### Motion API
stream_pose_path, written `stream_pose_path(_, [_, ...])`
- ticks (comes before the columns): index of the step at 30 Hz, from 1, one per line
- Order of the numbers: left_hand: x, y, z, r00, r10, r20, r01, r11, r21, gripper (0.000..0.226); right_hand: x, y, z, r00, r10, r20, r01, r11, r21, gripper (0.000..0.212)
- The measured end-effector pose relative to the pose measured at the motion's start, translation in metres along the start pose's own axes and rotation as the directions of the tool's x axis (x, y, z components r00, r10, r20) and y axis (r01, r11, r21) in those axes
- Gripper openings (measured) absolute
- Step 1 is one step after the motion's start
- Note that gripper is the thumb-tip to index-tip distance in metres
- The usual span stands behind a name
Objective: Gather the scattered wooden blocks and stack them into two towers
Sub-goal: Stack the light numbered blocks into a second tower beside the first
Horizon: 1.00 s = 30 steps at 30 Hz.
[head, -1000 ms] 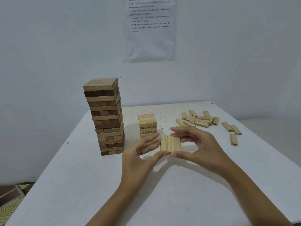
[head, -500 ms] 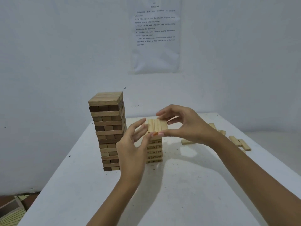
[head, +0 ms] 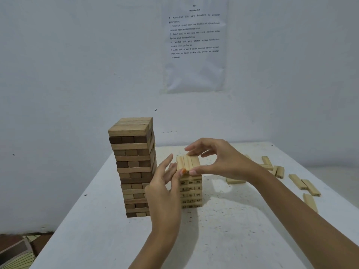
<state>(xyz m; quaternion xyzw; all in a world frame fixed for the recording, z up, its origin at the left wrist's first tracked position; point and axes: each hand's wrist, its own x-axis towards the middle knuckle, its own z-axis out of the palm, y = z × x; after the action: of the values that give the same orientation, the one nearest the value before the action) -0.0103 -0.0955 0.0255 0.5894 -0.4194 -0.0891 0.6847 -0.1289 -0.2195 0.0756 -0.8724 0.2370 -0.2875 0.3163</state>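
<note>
The layer, three pale blocks side by side, is at the top of the short tower, near the middle of the counter. The thumbs hide the joint, so I cannot tell whether it already rests there.

The right hand pinches the layer end to end, with the thumb on the near ends and curled fingers over the far ends. The left hand is not clasped round anything. Its fingers are straight and lie flat against the layer's left side, and its thumb touches the near edge.

The blocks look like plain sanded wood, so they are probably light, rigid and hard to damage. Their smooth faces likely slide on each other easily. Three loose blocks held as one could splay or drop the middle piece, so squeezing across the ends with a flat hand along the side seems the right hold. A sideways nudge could shift the short tower, or the tall tower of mixed brown and tan blocks just to its left.

More loose blocks lie well apart on the right.

No brand shows. The ends of the short tower's blocks carry printed numbers: "50" reads clearly, "46" fairly well, and the rest are blurred. A sheet on the wall lists five numbered lines in Malay. The first reads "Kumpulkan blok yang berselerak ke kawasan penindanan", and the third begins "Susun blok ke atas satu demi satu". The heading is too small to read with certainty.
</note>
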Motion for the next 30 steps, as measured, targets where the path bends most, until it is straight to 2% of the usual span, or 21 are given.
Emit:
stream_pose_path(16, [-0.002,-0.009,0.003,0.999,-0.03,0.029,0.028,0.997,0.074,0.039,-0.001,0.012,0.004,0.999,0.034,0.03,-0.033,0.999,-0.008,0.054])
stream_pose_path(25, [-0.004,-0.009,0.004,0.999,-0.023,0.036,0.019,0.996,0.086,0.035,-0.003,0.012,0.007,0.997,0.054,0.051,-0.054,0.999,-0.007,0.07])
stream_pose_path(30, [-0.005,-0.009,0.002,0.997,-0.055,0.061,0.052,0.997,0.052,0.038,-0.006,0.014,0.01,0.997,0.075,0.033,-0.077,0.996,0.046,0.07])
